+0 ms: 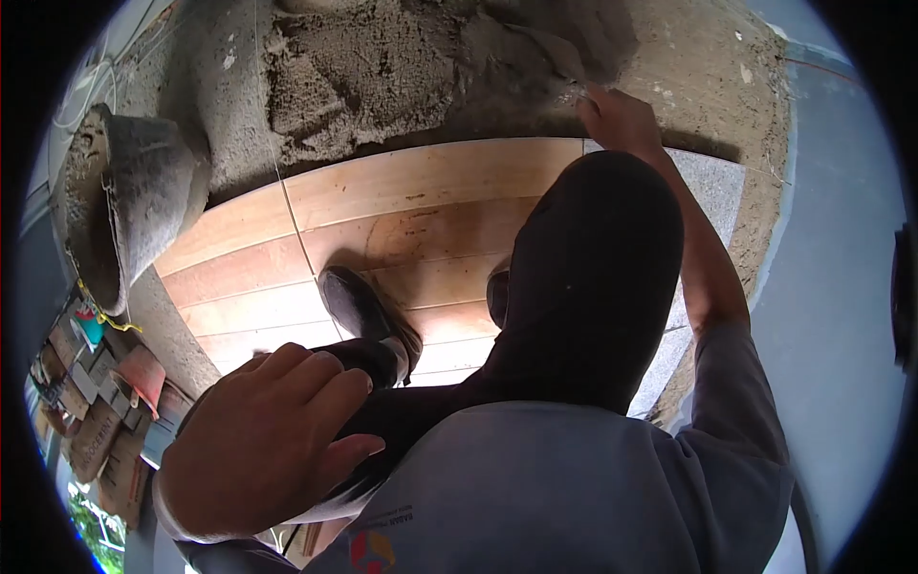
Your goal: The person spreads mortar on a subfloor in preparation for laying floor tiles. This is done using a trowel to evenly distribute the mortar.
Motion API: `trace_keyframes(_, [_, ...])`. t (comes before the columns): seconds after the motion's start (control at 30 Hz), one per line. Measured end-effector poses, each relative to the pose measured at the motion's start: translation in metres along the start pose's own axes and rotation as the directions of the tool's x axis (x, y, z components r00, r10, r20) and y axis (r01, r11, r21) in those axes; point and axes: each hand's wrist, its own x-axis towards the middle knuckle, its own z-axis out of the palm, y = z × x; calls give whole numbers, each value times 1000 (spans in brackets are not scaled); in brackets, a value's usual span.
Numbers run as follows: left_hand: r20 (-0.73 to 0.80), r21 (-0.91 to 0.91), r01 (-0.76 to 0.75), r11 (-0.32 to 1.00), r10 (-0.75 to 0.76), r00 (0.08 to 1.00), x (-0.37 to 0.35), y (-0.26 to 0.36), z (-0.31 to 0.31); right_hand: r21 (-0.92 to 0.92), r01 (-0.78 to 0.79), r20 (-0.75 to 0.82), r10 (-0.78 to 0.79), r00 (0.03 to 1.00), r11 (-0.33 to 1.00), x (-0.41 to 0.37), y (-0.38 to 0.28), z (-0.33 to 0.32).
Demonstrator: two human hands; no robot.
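Observation:
My right hand (620, 117) reaches forward to the edge of the wet grey mortar (363, 72), its fingers closed round something I cannot make out, at the dark smeared patch of mortar. My left hand (273, 440) is close to the camera at the lower left, back of the hand up, resting over my knee, with its fingers bent and the thumb apart. It holds nothing that I can see. Wood-look floor tiles (411, 225) lie between my shoes and the mortar's near edge.
A mortar-stained bucket (153, 187) lies tipped at the left. A thin string (263, 105) runs across mortar and tiles. Speckled grey tile (708, 187) borders the right side, near a pale wall (832, 239). Cardboard boxes (94, 440) and a red container (142, 376) stand lower left.

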Motion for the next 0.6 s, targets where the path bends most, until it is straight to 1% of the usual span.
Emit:
trace_keyframes(0.03, [8, 7, -8, 1000, 8, 1000, 0, 0, -1, -48, 45, -8, -45, 999, 998, -3, 6, -2])
trace_keyframes(0.13, [12, -2, -3, 1000, 3, 1000, 5, 0, 1, -62, -29, -55, 26, 998, 998, -11, -8, -11])
trace_keyframes(0.23, [-2, -9, 7, 1000, -7, 1000, 8, 0, 0, -95, 46, 41, -42, 998, 994, -21, -16, -1])
trace_keyframes(0.33, [-7, -5, 11, 1000, -11, 1000, 11, -1, 0, -20, 1, -81, -2, 997, 1000, -20, -16, -11])
trace_keyframes(0.43, [1, -5, 4, 1000, -4, 1000, 11, 0, 3, -70, 149, 19, -148, 989, 986, -22, -26, -3])
trace_keyframes(0.53, [-17, 3, 3, 1000, -3, 1000, 11, 0, 3, -66, 202, -85, -207, 975, 977, -11, -26, -4])
trace_keyframes(0.6, [-30, 9, 1, 1000, -1, 1000, 9, 1, 4, -78, 309, -80, -315, 946, 948, -7, -40, 4])
